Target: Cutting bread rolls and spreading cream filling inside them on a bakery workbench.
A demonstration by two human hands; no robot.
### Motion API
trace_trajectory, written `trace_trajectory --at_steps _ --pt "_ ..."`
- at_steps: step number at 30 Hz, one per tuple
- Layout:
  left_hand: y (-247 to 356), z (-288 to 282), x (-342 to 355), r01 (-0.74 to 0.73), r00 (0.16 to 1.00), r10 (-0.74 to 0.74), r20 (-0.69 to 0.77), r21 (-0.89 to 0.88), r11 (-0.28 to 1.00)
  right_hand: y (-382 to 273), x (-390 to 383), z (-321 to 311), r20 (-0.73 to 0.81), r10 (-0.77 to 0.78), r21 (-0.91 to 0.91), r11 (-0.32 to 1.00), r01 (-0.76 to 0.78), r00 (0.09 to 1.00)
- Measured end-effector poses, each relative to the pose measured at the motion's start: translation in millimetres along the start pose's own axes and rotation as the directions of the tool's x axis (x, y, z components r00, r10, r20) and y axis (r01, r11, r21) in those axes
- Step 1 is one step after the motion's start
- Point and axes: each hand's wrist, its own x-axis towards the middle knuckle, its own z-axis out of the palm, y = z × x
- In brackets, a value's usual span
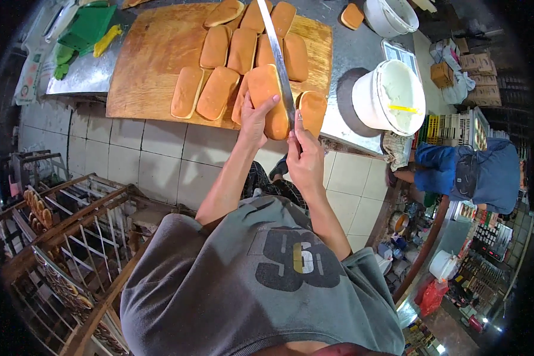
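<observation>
My left hand (255, 123) is closed round a flat oblong bread loaf (263, 86) with a golden-brown top, thumb lying across its face. In my right hand (307, 159) is a long knife (275, 43), its blade pointing away from me along the right side of the loaf. The index finger stretches along the knife. How far the blade is into the bread, I cannot tell. Under both hands lies a wooden board (141, 59) bearing several similar loaves (219, 93) in rough rows. One more loaf (312, 110) sits just right of the knife.
Right of the board stands a white bucket (365, 98) with pale cream and a yellow-handled tool (402, 109). Behind it are another white bucket (385, 18) and a bread piece (352, 16). Green containers (86, 29) lie far left. A wooden-framed rack (89, 237) is lower left; a person (486, 175) is at right.
</observation>
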Motion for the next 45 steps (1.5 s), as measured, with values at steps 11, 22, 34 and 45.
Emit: trace_trajectory --at_steps 11,22,34,45 --pt "39.6 -19.0 44.5 0.018 1.000 -0.017 0.023 -0.021 1.000 -12.2 -91.1 32.2 0.018 0.048 -0.171 0.984 -0.044 0.999" --pt "10.1 0.8 3.6 0.175 0.979 -0.179 0.093 0.056 0.983 -16.8 -71.1 41.6 -0.126 0.115 -0.182 0.974 -0.137 0.985" --pt "-17.6 2.5 -11.5 0.261 0.945 -0.279 0.169 0.120 0.958 -3.0 -115.9 37.7 -0.137 0.130 -0.152 0.977 -0.150 0.982" --pt "-34.2 6.8 -9.3 0.274 0.940 -0.305 0.156 0.192 0.942 25.2 -153.4 25.9 -0.062 0.275 0.026 0.961 -0.274 0.959"
